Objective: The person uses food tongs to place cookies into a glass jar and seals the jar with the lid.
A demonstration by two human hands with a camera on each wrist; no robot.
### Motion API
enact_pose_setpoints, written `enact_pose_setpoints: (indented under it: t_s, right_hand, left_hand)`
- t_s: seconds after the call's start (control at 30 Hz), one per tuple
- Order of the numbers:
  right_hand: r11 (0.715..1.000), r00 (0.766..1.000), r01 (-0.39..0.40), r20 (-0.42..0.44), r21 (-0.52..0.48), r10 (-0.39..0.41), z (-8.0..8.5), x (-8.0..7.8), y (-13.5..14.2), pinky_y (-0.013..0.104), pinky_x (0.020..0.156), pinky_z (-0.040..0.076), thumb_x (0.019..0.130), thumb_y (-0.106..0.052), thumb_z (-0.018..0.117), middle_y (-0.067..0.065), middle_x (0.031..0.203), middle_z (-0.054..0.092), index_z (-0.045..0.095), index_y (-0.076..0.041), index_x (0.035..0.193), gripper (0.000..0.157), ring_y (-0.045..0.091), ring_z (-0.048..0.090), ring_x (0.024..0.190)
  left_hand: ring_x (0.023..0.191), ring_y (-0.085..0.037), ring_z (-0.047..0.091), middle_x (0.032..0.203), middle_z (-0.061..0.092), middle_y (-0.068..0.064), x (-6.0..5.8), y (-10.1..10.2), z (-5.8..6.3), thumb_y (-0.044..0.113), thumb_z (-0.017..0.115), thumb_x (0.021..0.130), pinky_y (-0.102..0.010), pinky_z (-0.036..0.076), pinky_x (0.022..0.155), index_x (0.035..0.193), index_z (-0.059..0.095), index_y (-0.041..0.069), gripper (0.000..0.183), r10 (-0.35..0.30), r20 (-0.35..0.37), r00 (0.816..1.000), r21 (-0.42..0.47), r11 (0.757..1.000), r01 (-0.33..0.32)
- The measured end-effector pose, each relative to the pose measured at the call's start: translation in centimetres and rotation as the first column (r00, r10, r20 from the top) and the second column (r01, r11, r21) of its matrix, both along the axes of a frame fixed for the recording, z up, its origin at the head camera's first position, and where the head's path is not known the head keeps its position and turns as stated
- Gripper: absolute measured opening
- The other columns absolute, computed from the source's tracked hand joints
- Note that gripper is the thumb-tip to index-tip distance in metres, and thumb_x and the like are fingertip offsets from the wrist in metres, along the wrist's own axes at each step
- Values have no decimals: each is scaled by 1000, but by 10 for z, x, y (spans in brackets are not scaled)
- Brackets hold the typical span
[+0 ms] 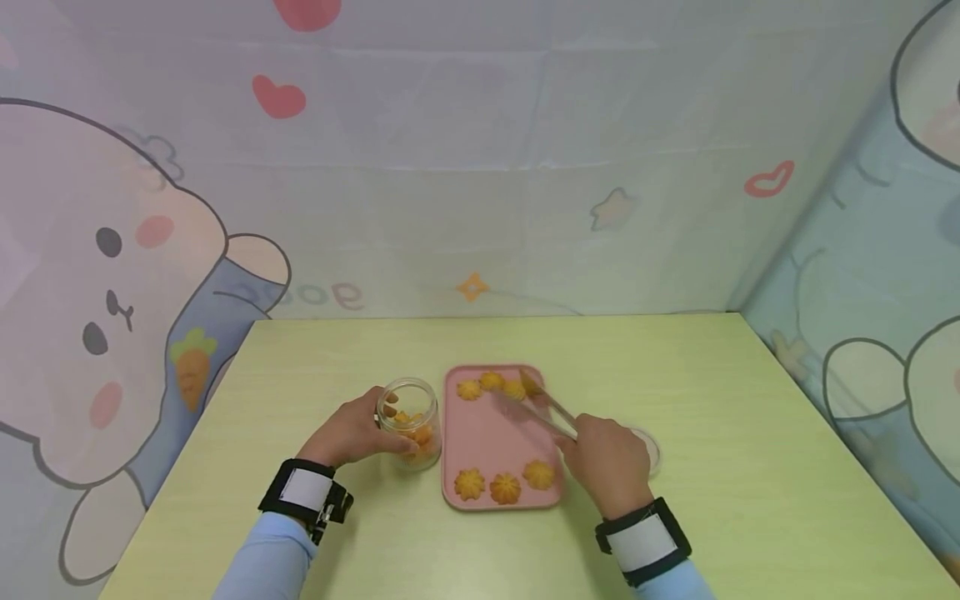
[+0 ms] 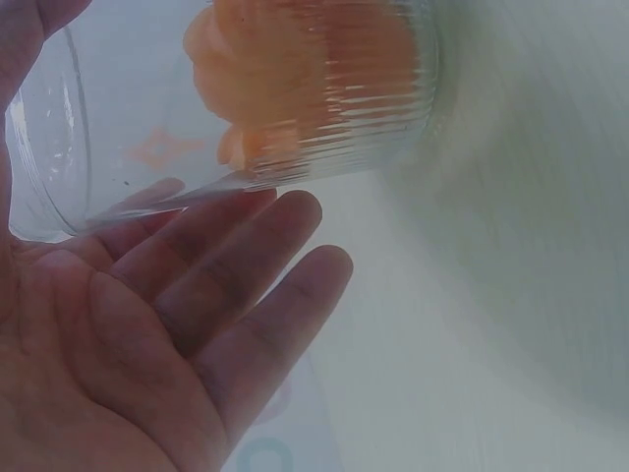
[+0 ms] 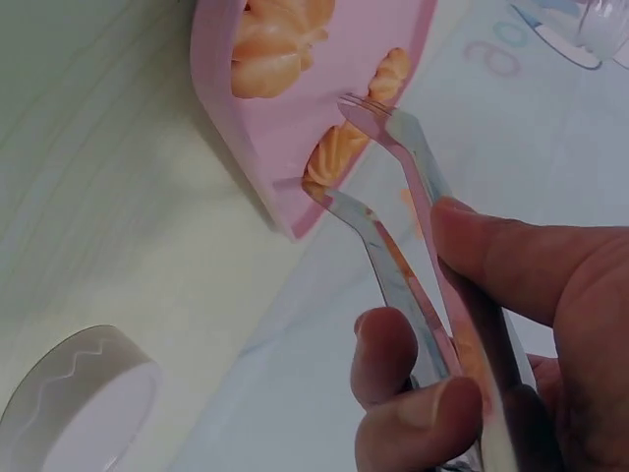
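My left hand [image 1: 365, 432] holds a clear glass jar [image 1: 426, 457] at the left of the pink tray [image 1: 498, 433], thumb on its near side. Orange-yellow swirled cookies [image 2: 260, 64] show through the jar's ribbed wall in the left wrist view. Metal tongs [image 1: 557, 410] are in my right hand [image 1: 609, 462], their two arms spread. The tong tips stand on either side of a cookie [image 3: 336, 155] at the tray's far right; whether they touch it I cannot tell. Two more cookies [image 1: 469, 390] lie to its left along the far edge.
Three cookies [image 1: 506, 488] sit in a row along the tray's near edge. A round white lid [image 3: 93, 403] lies on the pale table [image 1: 750, 467], right of the tray and partly behind my right hand. A printed cloth backdrop [image 1: 480, 167] rises behind the table.
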State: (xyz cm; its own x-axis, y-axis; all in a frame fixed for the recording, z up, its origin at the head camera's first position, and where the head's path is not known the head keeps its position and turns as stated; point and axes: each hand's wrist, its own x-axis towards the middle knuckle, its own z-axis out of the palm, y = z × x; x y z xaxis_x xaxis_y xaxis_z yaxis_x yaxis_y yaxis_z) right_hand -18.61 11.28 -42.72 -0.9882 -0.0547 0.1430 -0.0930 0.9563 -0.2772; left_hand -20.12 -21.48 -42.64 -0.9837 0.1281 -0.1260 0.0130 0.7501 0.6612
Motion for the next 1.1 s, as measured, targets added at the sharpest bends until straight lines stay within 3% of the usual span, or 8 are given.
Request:
enact_pose_setpoints:
  t_s: [0.53,1.1]
  right_hand:
    - [999,999,29,-36,-34,-31,-15,-6,-3,36,35,39,83,-32,72,8,54,57,62,-5,70,31,21,51,44]
    - [1000,999,25,-43,-6,-25,-10,3,3,33,32,34,80,-31,74,6,51,55,65,-6,70,29,19,48,41]
  left_hand:
    - [98,-26,57,113,64,-13,-1,1,-1,41,84,62,-48,49,86,129,48,4,84,8,17,1000,-2,1000,-8]
    - [98,-26,57,114,64,-14,2,4,3,39,84,64,-48,49,86,130,48,2,84,6,8,1000,10,1000,-6]
